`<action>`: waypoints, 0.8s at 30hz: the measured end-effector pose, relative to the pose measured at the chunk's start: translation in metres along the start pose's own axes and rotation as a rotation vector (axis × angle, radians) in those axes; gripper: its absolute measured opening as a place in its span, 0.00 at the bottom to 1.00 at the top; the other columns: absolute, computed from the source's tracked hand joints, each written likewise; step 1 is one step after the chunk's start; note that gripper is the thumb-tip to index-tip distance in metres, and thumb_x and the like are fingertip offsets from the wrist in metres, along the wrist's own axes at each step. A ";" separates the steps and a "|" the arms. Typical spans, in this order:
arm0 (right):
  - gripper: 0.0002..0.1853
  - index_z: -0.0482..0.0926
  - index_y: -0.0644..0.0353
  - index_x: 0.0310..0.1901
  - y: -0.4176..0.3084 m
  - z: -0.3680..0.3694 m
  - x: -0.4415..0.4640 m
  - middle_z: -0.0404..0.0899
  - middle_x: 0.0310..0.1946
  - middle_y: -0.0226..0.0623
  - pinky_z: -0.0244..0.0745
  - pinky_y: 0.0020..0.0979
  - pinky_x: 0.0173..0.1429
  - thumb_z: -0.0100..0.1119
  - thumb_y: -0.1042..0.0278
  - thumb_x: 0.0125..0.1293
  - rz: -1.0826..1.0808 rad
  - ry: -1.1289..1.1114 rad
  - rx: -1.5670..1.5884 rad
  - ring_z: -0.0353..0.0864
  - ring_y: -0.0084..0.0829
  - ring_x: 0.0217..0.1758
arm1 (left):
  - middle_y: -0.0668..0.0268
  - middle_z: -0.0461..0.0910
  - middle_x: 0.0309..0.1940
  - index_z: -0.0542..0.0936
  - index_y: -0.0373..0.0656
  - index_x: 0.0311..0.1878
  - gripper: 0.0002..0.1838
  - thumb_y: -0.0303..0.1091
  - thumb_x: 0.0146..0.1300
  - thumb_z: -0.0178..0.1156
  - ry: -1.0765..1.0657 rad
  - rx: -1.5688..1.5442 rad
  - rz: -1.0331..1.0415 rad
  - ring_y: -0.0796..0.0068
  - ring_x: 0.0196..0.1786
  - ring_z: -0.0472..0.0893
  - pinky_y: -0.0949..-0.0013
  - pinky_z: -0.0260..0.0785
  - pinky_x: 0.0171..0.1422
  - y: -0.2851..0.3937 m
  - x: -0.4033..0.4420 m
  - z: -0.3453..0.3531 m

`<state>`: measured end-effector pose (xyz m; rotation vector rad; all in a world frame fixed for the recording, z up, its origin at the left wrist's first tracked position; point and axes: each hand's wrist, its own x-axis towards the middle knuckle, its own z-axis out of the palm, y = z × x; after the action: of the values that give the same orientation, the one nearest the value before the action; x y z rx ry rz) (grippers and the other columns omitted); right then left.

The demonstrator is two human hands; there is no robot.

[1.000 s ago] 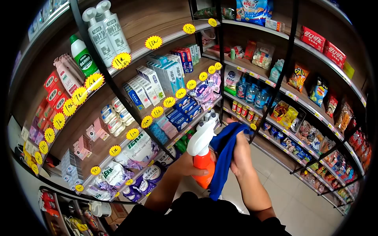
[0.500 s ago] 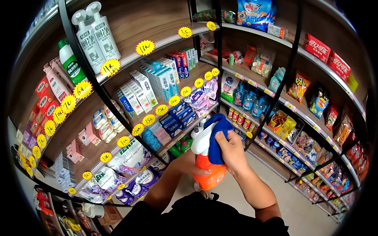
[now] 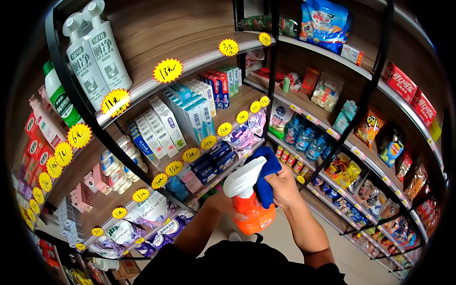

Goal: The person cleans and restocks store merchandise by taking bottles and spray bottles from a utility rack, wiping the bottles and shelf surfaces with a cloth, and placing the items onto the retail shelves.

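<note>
An orange spray bottle with a white trigger head is held in front of my body. My left hand is closed around its upper part, just below the white head, with some fingers hidden behind it. In my right hand a dark blue cloth is gripped, thumb on top. The cloth hangs right beside the bottle and overlaps the edge of its spray head.
Shelves with yellow price tags stand close ahead and left, holding toothpaste boxes and white cleaner bottles. Snack shelves curve along the right. Black uprights divide the racks. Pale floor tiles show below.
The view has shifted closer to the left shelves. The spray bottle has turned, so its white head now shows more fully from the side, and the cloth covers less of it.
</note>
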<state>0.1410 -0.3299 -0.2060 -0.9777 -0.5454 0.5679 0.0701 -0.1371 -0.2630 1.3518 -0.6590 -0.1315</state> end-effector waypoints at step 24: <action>0.20 0.71 0.63 0.63 -0.021 -0.128 0.131 0.80 0.54 0.39 0.77 0.36 0.60 0.49 0.67 0.73 0.014 -0.146 0.401 0.81 0.35 0.56 | 0.61 0.81 0.49 0.79 0.39 0.52 0.27 0.23 0.44 0.73 0.459 0.078 0.063 0.66 0.56 0.79 0.61 0.69 0.64 -0.017 0.102 -0.003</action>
<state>0.3250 -0.3297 -0.2228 -0.5631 -0.5280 0.7322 0.1590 -0.1851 -0.2422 1.3728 -0.3199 0.2526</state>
